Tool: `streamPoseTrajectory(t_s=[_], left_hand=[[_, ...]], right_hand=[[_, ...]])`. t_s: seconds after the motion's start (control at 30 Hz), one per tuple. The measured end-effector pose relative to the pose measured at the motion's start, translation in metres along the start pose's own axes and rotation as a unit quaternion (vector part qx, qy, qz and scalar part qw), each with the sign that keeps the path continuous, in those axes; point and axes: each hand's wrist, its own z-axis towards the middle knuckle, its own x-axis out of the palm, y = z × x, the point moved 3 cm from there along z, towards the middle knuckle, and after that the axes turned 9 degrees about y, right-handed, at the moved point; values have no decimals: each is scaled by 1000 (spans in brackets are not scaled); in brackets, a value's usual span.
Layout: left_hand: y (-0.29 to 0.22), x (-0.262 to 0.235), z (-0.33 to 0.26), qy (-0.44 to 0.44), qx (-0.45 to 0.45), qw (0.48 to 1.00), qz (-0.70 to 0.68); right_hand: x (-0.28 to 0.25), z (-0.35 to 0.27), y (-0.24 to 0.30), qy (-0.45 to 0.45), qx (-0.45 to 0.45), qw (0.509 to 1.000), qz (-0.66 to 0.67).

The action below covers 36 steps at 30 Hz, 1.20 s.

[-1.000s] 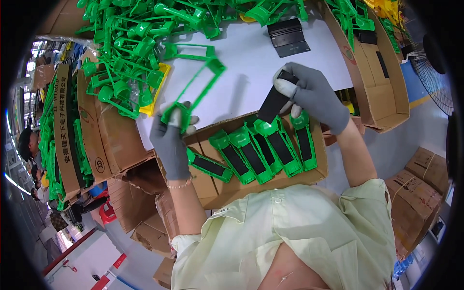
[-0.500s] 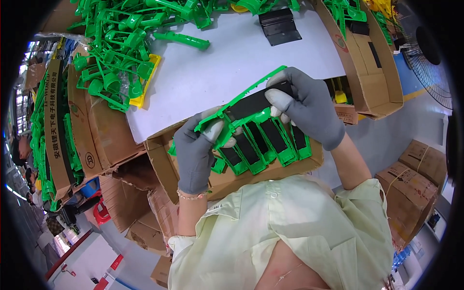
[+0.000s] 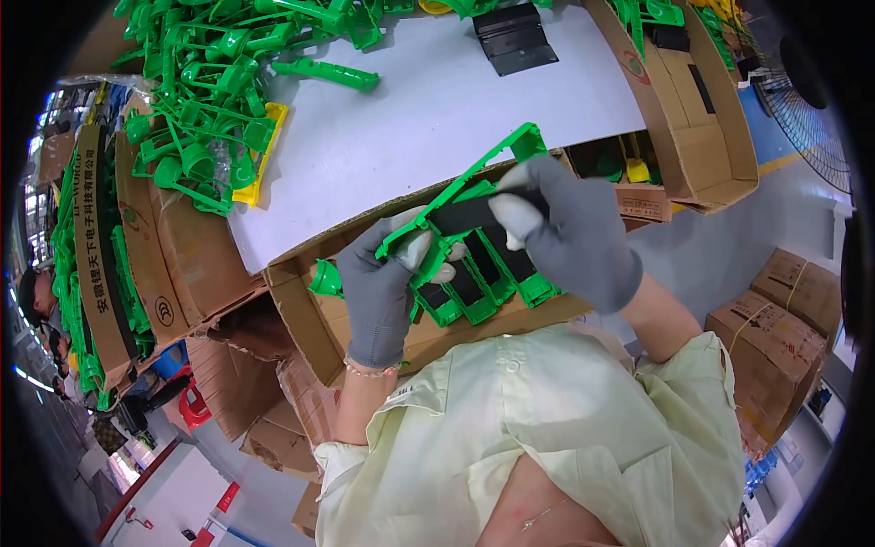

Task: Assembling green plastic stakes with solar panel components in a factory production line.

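Wide tabletop [image 3: 383,146] beyond carton rim [image 3: 296,314], left grip [image 3: 378,287] tight on green frame [image 3: 456,190], right grip [image 3: 579,232] on black panel [image 3: 463,214]

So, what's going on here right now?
A person's gloved left hand grips one end of a green frame, while the gloved right hand holds a black strip at it; whether it is seated is unclear. Below, a cardboard box holds green frames with black strips inside. More green frames are heaped on the white work surface.
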Motion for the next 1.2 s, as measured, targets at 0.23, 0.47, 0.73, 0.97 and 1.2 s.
streamPoseTrajectory(t_s=[0.23,0.47,0.73,0.97,1.2], left_hand=[[-3,10,-1,-7,-32,996,78],[12,3,-1,52,-91,989,107],[23,19,18,111,-160,960,200],[23,74,63,173,218,759,589],[4,64,74,59,246,710,657]], right_hand=[[-20,4,-15,85,153,964,-200],[-2,-36,-48,179,173,964,91],[9,-98,-50,110,287,952,11],[-35,-101,-33,270,295,903,-158],[-68,-8,-75,28,151,981,-119]])
